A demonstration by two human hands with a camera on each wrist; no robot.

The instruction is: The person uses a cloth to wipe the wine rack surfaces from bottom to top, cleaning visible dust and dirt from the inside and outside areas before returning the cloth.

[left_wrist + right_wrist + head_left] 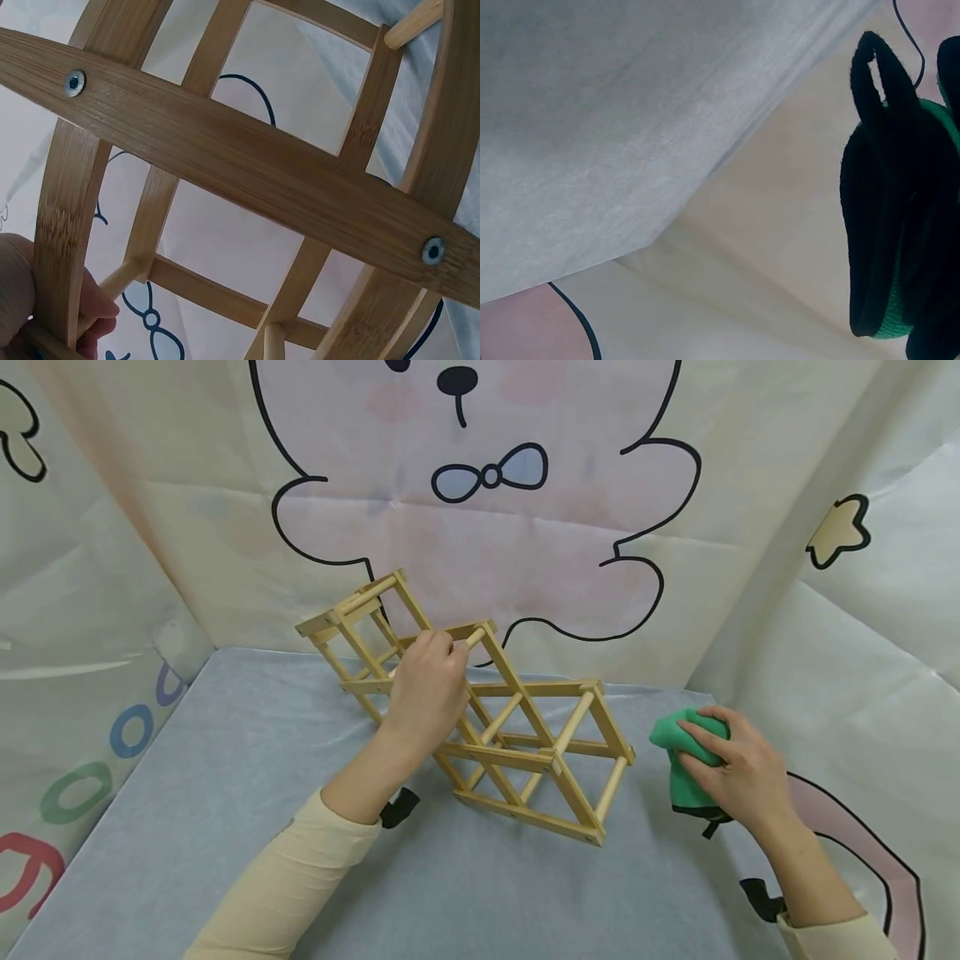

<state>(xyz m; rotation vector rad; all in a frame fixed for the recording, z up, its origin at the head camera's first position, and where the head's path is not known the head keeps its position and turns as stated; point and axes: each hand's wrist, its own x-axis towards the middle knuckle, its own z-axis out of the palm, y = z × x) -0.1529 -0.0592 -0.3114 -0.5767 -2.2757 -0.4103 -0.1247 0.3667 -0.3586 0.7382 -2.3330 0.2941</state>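
Note:
My left hand (431,685) grips a round dowel near the middle of a folding wooden lattice rack (495,756). The rack lies slantwise, its far left end higher in the head view than its near right end. Whether its lower edge touches the cloth I cannot tell. Up close in the left wrist view, flat slats (240,161) cross and are joined by metal rivets. Off to the right of the rack, my right hand (750,772) holds a bunched green cloth (686,781) with black edging. Its dark underside and black loop (877,225) show in the right wrist view.
A pale blue cloth (247,777) covers the table. Behind it rises a printed sheet (405,527) with a bear drawing. Printed sheets also stand at the left (82,652) and right (885,635) sides, close to the right hand.

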